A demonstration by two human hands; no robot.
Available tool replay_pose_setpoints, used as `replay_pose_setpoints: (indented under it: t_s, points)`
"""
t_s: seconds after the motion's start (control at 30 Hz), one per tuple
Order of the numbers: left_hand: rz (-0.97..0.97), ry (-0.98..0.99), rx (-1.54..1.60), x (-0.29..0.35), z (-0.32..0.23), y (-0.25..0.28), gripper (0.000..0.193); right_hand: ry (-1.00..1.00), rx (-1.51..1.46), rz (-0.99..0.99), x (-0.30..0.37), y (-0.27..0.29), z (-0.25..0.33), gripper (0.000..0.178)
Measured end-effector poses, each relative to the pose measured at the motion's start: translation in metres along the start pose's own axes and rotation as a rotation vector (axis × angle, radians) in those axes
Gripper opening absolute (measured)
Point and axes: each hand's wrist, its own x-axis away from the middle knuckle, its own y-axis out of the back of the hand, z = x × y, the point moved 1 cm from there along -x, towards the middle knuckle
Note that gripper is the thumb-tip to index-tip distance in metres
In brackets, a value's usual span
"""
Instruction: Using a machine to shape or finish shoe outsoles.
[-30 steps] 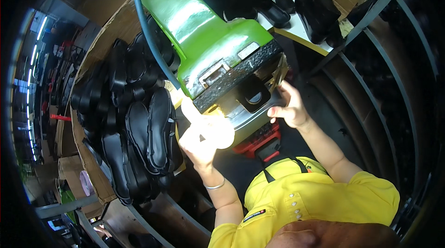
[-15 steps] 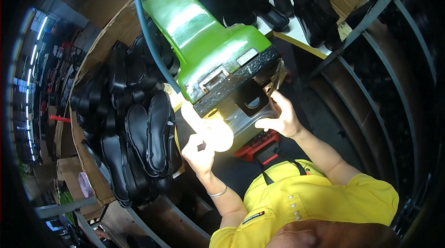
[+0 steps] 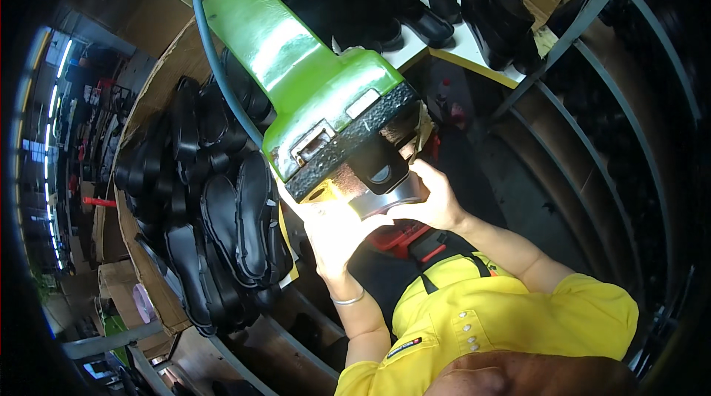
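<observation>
A green machine head (image 3: 311, 77) with a black lower edge leans toward me over a curved, shiny metal part (image 3: 400, 194). At the left of that part is my left hand (image 3: 333, 237), its fingers lost in bright glare under the head and its thumb pointing right. From the other side my right hand (image 3: 437, 203) curls round the metal part, thumb toward the left one. The two thumbs nearly meet. Both hands look closed round something at the machine's front, but what they hold is hidden by glare and by the head.
Left of the machine, black shoe soles (image 3: 255, 211) fill a large cardboard box (image 3: 169, 307). More black soles (image 3: 496, 22) lie on a white table (image 3: 474, 59) beyond the machine. A blue-grey hose (image 3: 216, 62) runs down the machine's left side. Metal racks (image 3: 585, 140) stand at the right.
My left hand has turned, so its thumb now points right toward the other thumb. My right hand has shifted left. The whole machine appears a little further left in view.
</observation>
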Motion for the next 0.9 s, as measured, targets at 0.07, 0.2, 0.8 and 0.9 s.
replay_pose_setpoints:
  t_s: [0.07,0.2,0.8,0.9]
  points:
    - [0.011,-0.005,-0.033,-0.003,-0.004,0.007,0.071,-0.018,-0.043,0.014,0.000,0.001,-0.001,0.057]
    - [-0.065,0.145,0.348,-0.021,-0.024,0.030,0.048,-0.054,-0.150,-0.007,0.001,0.016,-0.003,0.051]
    - [-0.092,0.496,0.702,0.011,-0.038,0.027,0.045,-0.103,-0.154,0.134,-0.004,0.001,0.001,0.057]
    - [-0.136,0.605,0.806,0.020,-0.049,0.015,0.043,-0.157,-0.194,0.125,-0.001,0.006,0.000,0.058]
